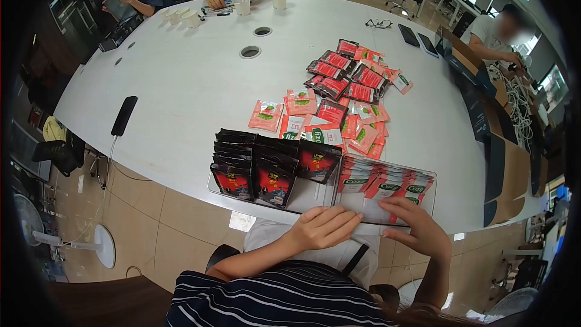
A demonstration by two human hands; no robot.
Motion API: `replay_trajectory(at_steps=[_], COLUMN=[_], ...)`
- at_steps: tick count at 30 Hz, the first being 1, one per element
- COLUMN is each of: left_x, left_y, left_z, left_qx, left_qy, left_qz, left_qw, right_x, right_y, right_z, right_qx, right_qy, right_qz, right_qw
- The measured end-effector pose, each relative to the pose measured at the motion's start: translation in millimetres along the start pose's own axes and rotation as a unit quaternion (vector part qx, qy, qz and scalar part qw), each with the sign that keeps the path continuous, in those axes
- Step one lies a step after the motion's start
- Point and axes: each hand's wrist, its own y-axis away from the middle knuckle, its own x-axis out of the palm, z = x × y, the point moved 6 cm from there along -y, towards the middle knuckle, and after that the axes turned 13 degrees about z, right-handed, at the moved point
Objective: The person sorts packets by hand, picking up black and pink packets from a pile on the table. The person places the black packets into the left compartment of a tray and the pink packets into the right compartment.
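Observation:
My left hand (328, 227) rests at the front edge of a clear box (435, 183), its fingers lying flat side by side with nothing visible in them. My right hand (414, 224) is at the box's front right, fingers apart, fingertips touching the packets or the box wall. Inside stand rows of pink and white Cozy packets (387, 186). To the left, a clear tray (212, 186) holds upright black and red sachets (275, 180). Behind both containers lies a loose pile of pink packets (365, 137) and dark red sachets (363, 92).
A black phone (124, 115) with a cable lies at the left. Glasses (379, 23), two phones (408, 35), paper cups (279, 0) and cable holes (250, 52) are farther back. Open cardboard boxes (507, 175) line the right edge. Other people sit around the table.

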Motion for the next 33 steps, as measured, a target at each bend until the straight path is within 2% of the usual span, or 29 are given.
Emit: replay_trajectory(at_steps=[4, 7, 10, 13, 18, 22, 28, 31, 33], left_x=[1.8, 0.6, 0.8, -0.2, 0.9, 0.2, -0.3, -0.7, -1.3], left_y=[0.7, -0.3, -0.5, -1.7, -2.3, -0.9, -1.7, -2.7, -4.1], left_z=[-0.6, -0.5, -0.6, -0.3, 1.4, 0.4, 0.5, 0.7, 0.9], left_qx=[-0.005, -0.005, -0.005, -0.004, -0.002, -0.003, -0.004, -0.003, 0.000], left_qy=[-0.007, -0.004, -0.002, 0.004, 0.009, 0.014, 0.010, 0.012, 0.016], left_qz=[-0.006, -0.008, -0.007, -0.004, -0.011, -0.007, -0.011, 0.005, 0.010], left_qw=[1.000, 1.000, 1.000, 1.000, 1.000, 1.000, 1.000, 1.000, 1.000], right_x=[-1.5, 0.1, 2.1, 0.4, -3.3, -4.4, -1.4, -2.8, -8.7], right_y=[-2.9, -4.7, -4.4, -6.3, -6.8, -7.7, -3.3, 1.5, 7.1], right_z=[-0.8, 3.9, -0.5, 4.6, -4.1, 0.4, -1.2, 2.0, 6.1], right_qx=[-0.011, 0.011, 0.024, -0.002, 0.006, 0.006, 0.056, 0.053, 0.032], right_qy=[0.000, -0.055, -0.056, -0.023, -0.007, 0.002, 0.021, 0.042, 0.051], right_qz=[0.015, 0.088, 0.091, 0.073, 0.033, 0.046, 0.016, 0.014, -0.031], right_qw=[1.000, 0.995, 0.994, 0.997, 0.999, 0.999, 0.998, 0.998, 0.998])
